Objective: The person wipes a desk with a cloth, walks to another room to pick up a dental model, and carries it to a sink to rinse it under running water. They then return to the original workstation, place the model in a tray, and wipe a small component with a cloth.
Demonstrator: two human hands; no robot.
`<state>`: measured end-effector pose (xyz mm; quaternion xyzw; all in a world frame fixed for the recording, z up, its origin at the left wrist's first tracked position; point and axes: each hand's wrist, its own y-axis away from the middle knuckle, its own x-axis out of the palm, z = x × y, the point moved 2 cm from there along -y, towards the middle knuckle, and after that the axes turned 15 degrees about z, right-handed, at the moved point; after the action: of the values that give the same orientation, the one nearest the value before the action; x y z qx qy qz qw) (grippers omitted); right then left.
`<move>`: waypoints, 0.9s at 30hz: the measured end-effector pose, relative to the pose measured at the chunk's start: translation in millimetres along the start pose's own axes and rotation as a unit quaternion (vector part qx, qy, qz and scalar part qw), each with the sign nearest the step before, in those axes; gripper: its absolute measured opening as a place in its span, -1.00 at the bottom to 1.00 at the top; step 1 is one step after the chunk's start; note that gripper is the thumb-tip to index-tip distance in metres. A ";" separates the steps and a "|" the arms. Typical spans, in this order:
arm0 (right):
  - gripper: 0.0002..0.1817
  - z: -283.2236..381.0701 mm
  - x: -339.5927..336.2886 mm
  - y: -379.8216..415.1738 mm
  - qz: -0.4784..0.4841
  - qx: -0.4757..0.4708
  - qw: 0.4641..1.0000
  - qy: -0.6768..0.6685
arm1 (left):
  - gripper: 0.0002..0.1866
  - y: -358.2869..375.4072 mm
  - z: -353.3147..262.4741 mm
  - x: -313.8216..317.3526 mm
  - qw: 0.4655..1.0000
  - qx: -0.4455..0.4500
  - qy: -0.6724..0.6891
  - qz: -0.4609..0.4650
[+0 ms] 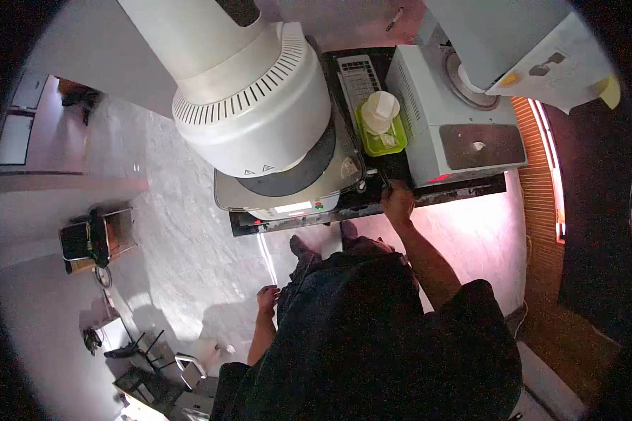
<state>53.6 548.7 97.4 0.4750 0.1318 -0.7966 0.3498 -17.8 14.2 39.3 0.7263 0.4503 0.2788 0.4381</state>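
Tray [373,147], bright green, holding a pale container [377,123], sits on black tabletop [395,165].

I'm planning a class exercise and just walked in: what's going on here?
A person stands at a dark bench, right grip at its front edge near the grey machine; whether it holds anything is too unclear to tell. The left grip hangs low at their side, apart from the bench. On the bench, a green tray holds a pale container, with a keyboard behind and a white machine to the left.
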 end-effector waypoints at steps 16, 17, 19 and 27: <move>-0.72 19.0 -5.2 9.2 -0.078 -0.053 0.992 0.088 | -0.75 28.3 74.9 -35.3 0.987 0.058 -0.150 -0.011; -0.78 20.1 -8.6 12.9 -0.072 -0.066 0.992 0.082 | -0.75 35.2 69.5 -37.5 0.989 0.050 -0.134 -0.022; -0.77 19.7 -2.6 27.4 -0.044 -0.039 0.998 0.013 | -0.75 39.5 65.1 -48.3 0.993 0.038 -0.104 -0.042; -0.99 132.4 55.8 105.0 0.027 -0.145 0.983 -0.109 | -0.77 13.1 83.0 -163.6 0.999 0.026 0.021 -0.033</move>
<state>20.3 377.1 130.9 0.3325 0.1944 -0.8066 0.4484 -17.8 -167.5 11.0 0.7161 0.4908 0.2675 0.4180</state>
